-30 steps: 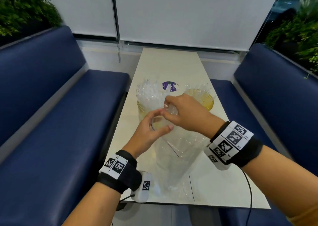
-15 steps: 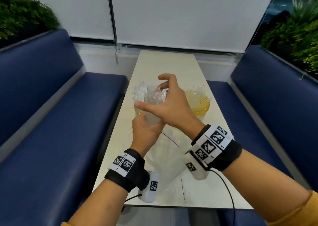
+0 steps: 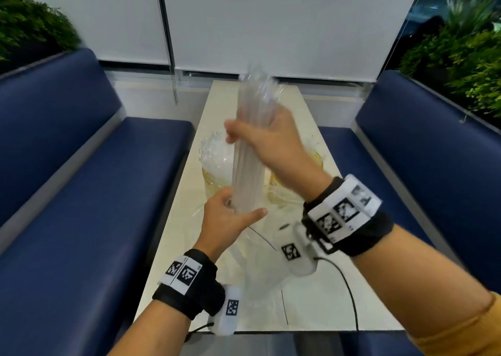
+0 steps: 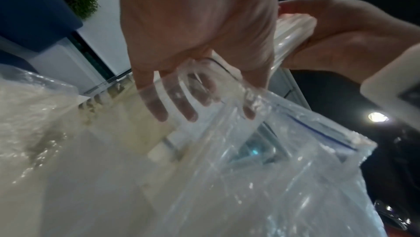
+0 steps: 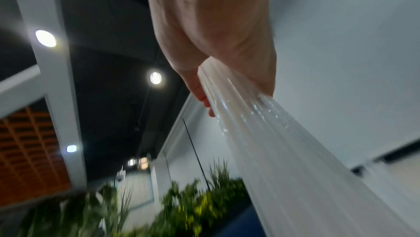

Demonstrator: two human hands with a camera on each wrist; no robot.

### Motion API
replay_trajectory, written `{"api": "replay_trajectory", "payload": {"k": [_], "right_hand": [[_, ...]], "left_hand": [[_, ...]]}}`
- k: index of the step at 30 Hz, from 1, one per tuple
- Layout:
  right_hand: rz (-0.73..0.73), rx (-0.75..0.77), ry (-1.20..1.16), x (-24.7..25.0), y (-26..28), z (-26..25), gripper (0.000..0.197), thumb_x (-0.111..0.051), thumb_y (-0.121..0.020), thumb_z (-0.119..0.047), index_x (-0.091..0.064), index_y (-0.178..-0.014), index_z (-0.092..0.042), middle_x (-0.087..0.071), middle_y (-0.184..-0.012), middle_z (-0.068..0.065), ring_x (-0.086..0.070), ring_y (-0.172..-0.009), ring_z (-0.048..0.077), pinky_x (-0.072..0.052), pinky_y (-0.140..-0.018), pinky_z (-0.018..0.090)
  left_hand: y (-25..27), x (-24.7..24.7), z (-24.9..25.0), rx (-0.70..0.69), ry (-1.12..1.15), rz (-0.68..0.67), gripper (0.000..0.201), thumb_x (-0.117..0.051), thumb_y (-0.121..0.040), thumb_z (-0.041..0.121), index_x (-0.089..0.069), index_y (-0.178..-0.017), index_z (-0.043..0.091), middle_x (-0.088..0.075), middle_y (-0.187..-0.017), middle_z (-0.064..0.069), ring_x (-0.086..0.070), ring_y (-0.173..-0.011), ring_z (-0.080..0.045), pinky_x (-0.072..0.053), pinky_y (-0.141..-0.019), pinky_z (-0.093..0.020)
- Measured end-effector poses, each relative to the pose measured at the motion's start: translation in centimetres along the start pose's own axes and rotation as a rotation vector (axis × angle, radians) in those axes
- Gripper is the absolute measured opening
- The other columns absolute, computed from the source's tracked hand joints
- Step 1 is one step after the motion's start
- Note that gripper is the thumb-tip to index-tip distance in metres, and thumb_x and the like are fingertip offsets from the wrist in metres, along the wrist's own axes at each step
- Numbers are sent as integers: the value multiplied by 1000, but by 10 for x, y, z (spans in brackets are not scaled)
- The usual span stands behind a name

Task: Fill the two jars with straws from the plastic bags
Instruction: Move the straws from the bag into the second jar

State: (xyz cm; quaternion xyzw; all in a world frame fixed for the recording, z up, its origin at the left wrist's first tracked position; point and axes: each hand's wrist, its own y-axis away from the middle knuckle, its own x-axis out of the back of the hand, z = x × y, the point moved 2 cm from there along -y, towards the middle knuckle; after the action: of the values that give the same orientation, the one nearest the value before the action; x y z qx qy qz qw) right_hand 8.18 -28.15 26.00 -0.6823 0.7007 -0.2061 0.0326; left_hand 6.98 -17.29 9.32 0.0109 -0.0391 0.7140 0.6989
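My right hand (image 3: 265, 141) grips a thick bundle of clear straws (image 3: 250, 149) around its middle and holds it upright above the table. The same bundle (image 5: 261, 142) runs out of my fist in the right wrist view. The bundle's lower end sits at the mouth of a clear plastic bag (image 3: 257, 263), and my left hand (image 3: 227, 220) holds that mouth by its rim. Through the bag's film (image 4: 272, 169) the left fingers (image 4: 159, 108) show. Behind stand two yellowish jars: the left jar (image 3: 210, 178) is full of straws, while the right jar (image 3: 318, 160) is partly hidden by my right hand.
The narrow pale table (image 3: 311, 315) runs away from me between two blue benches (image 3: 81, 206) (image 3: 420, 165). A black cable (image 3: 349, 296) trails from my right wrist across the near table end. Plants stand behind both benches.
My right hand has closed round the straws and lifted the bundle up out of the bag. My left hand has stayed at the bag's mouth.
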Motion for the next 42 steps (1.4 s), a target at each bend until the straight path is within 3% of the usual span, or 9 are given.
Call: {"api": "replay_trajectory", "payload": {"k": [2, 8, 13, 17, 21, 26, 33, 38, 42], "right_hand": [[53, 85, -105, 25, -21, -22, 14, -76, -77, -9, -65, -85, -6, -71, -74, 13, -71, -76, 34, -59, -79, 51], [221, 209, -150, 96, -78, -31, 21, -76, -80, -9, -59, -93, -5, -67, -77, 10, -69, -71, 24, -60, -76, 43], [325, 57, -49, 117, -121, 31, 28, -78, -79, -13, -58, -99, -9, -68, -88, 6, -71, -79, 20, -61, -82, 46], [292, -87, 43, 116, -135, 90, 31, -79, -82, -17, -56, -100, -21, -68, -103, 3, -67, -94, 16, -58, -90, 38], [232, -198, 73, 109, -131, 152, 34, -80, -81, -24, -63, -106, -10, -71, -100, 7, -69, -96, 20, -56, -94, 45], [255, -295, 38, 98, -118, 182, 31, -79, -85, -23, -51, -98, -22, -57, -92, -10, -59, -101, 20, -49, -88, 33], [223, -410, 126, 90, -102, 216, 51, -87, -74, -37, -57, -107, -12, -64, -104, 3, -63, -105, 26, -53, -84, 35], [302, -97, 196, 99, -113, 196, 85, -93, -63, -27, -43, -132, -34, -57, -128, -4, -57, -115, 13, -49, -95, 28], [310, 96, 207, 107, -121, 178, 68, -84, -73, -14, -48, -124, -41, -66, -110, -2, -66, -97, 9, -58, -81, 25]], "left_hand": [[0, 1, -4, 20, 15, -21, 46, -97, -62, 22, -72, -101, 19, -75, -103, 6, -73, -91, -14, -62, -84, -42], [-4, 6, -5, 26, -12, -38, 49, -93, -69, 13, -73, -112, 21, -73, -114, 8, -72, -96, -18, -59, -73, -26], [-5, 8, -4, 8, -35, -28, 45, -92, -71, 12, -72, -111, 18, -74, -113, 8, -73, -90, -11, -57, -69, -22], [-6, 13, -3, -19, -59, -10, 44, -92, -71, 12, -73, -109, 21, -74, -113, 7, -73, -88, -9, -61, -73, -29], [-9, 19, -4, -36, -92, 4, 44, -92, -71, 16, -73, -109, 24, -74, -113, 10, -73, -91, -10, -63, -76, -32], [-10, 21, -6, -42, -87, 6, 42, -91, -72, 15, -72, -109, 23, -74, -113, 11, -73, -93, -11, -63, -76, -30], [-15, 17, -1, -60, -99, -22, 42, -90, -73, 15, -73, -110, 22, -73, -114, 10, -73, -94, -10, -63, -75, -27], [-18, 18, -2, -58, -101, -30, 42, -91, -73, 16, -73, -110, 24, -74, -113, 11, -73, -96, -12, -63, -77, -29], [-18, 16, -4, -53, -99, -32, 43, -91, -73, 17, -73, -111, 24, -74, -113, 10, -73, -96, -13, -63, -78, -32]]}}
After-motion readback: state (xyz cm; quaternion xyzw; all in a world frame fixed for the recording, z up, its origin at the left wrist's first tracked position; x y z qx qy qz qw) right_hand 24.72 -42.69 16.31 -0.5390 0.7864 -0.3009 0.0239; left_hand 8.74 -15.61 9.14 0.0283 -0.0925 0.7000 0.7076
